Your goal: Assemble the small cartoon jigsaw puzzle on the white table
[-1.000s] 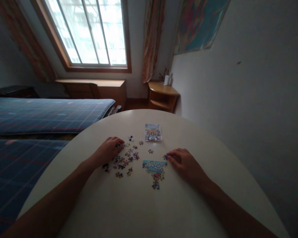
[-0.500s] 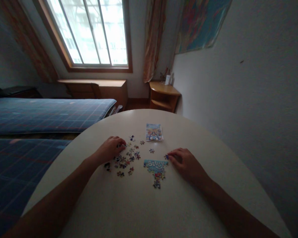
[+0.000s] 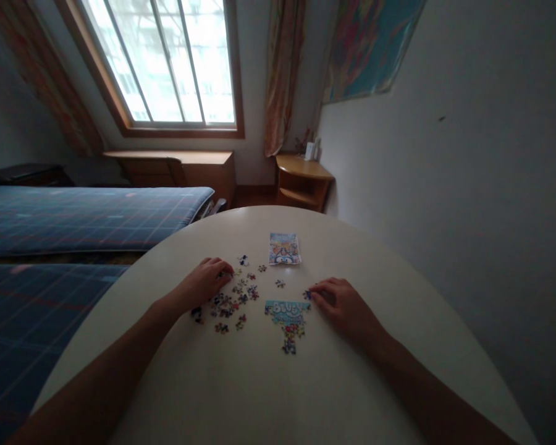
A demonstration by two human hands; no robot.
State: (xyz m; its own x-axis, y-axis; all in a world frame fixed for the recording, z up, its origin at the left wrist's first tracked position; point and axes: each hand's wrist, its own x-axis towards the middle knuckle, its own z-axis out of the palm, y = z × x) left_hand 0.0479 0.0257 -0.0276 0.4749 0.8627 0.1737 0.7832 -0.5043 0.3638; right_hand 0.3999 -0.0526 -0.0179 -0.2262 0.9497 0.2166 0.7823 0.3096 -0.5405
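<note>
Head view has the right hand [image 3: 347, 303] pinching a small puzzle piece [image 3: 307, 295] just beside the joined section [image 3: 288, 312], left fingers curled, can't tell if gripping; pieces look light, stiff-ish, kinda bendable at the tabs, so edges are probably best to grab

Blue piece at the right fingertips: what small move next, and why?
Perhaps ease the blue piece slightly toward the joined section with the right hand: its fingertips are at the piece, which lies by that section's far right corner and looks separate.
</note>
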